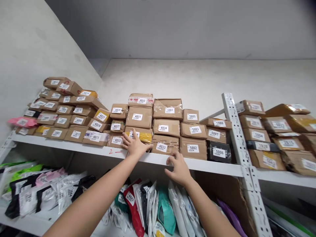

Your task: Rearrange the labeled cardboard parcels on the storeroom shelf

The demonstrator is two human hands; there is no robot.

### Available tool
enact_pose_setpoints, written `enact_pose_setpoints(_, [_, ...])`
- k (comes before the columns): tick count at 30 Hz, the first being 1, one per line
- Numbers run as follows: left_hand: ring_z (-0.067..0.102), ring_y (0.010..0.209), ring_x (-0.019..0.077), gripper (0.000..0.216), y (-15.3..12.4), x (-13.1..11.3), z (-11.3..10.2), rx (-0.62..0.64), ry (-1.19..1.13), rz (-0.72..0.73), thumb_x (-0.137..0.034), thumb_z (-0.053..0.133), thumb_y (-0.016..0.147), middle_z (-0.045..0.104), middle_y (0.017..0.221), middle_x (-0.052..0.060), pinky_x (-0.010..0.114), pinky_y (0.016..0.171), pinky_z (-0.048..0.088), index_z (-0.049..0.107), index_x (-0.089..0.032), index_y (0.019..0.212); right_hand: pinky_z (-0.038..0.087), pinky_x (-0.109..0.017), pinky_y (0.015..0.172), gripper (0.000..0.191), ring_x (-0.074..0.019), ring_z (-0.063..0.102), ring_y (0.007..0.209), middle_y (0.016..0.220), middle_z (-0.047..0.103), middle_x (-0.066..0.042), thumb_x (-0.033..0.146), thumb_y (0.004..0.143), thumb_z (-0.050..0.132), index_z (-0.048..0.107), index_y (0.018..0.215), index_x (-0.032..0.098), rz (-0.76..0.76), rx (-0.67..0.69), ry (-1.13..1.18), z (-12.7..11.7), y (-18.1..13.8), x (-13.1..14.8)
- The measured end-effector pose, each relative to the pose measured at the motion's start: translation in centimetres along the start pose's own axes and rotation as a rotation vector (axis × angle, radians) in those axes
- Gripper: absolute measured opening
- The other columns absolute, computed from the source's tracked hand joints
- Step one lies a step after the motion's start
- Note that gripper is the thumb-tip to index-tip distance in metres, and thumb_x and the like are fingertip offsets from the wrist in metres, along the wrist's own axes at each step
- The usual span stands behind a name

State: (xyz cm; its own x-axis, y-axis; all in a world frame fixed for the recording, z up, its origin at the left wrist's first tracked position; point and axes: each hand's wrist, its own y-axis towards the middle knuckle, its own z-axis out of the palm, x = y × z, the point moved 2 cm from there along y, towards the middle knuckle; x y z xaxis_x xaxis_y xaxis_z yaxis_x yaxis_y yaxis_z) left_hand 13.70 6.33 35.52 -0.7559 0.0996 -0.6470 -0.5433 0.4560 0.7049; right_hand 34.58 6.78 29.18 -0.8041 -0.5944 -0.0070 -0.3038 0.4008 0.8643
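My left hand (134, 144) reaches up to the top shelf (214, 168), fingers spread flat against a low brown box with yellow tape (144, 134) whose label it partly covers. My right hand (178, 168) is open at the shelf's front edge, fingertips curled on the lip just below the box labelled 4033 (165, 144). Neither hand holds anything. Around them stand stacked cardboard parcels with white number labels, such as 4031 (139, 117), 4034 (166, 127) and 5002 (193, 148).
More brown parcels pile up at the left (65, 112) and on a second rack at the right (276, 138), behind a perforated white upright (238, 138). The lower shelf holds soft mail bags (148, 204) in many colours, standing and lying.
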Motion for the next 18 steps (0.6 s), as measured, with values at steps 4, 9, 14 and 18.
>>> enact_pose_setpoints(4, [-0.005,0.145,0.0503,0.131,-0.1,0.6,0.0,0.028,0.021,0.026,-0.065,0.079,0.051,-0.008,0.159,0.029,0.07,0.109,0.021,0.008,-0.024,0.153,0.042,-0.044,0.094,0.018,-0.0309,0.046,0.11,0.114,0.046,-0.012,0.023,0.066,0.067,0.059,0.081,0.019,0.004,-0.015,-0.013,0.0,-0.2,0.1])
enact_pose_setpoints(9, [0.013,0.143,0.0506,0.13,-0.1,0.8,0.0,0.015,0.079,0.014,-0.062,0.079,0.052,-0.003,0.157,0.032,0.067,0.106,0.028,0.007,-0.022,0.153,0.043,-0.044,0.094,0.018,-0.0319,0.046,0.11,0.116,0.047,-0.013,0.024,0.066,0.068,0.059,0.081,0.019,-0.024,-0.047,-0.022,0.3,-0.3,0.1])
enact_pose_setpoints(14, [0.033,0.133,0.0483,0.13,-0.1,0.7,-0.6,-0.043,0.103,0.02,-0.059,0.079,0.049,0.016,0.151,0.032,0.058,0.101,0.037,0.011,-0.02,0.152,0.042,-0.044,0.094,0.017,-0.0325,0.046,0.111,0.115,0.047,-0.014,0.023,0.066,0.067,0.058,0.08,0.019,-0.023,-0.064,-0.004,0.3,-0.4,0.2])
enact_pose_setpoints(18, [0.04,0.127,0.0474,0.124,-0.6,0.5,-1.4,-0.051,0.09,0.018,-0.053,0.079,0.049,0.024,0.144,0.029,0.053,0.096,0.041,0.015,-0.021,0.15,0.042,-0.044,0.094,0.017,-0.0335,0.047,0.111,0.114,0.048,-0.014,0.022,0.065,0.067,0.057,0.078,0.018,-0.012,-0.062,0.007,0.1,-0.4,0.4])
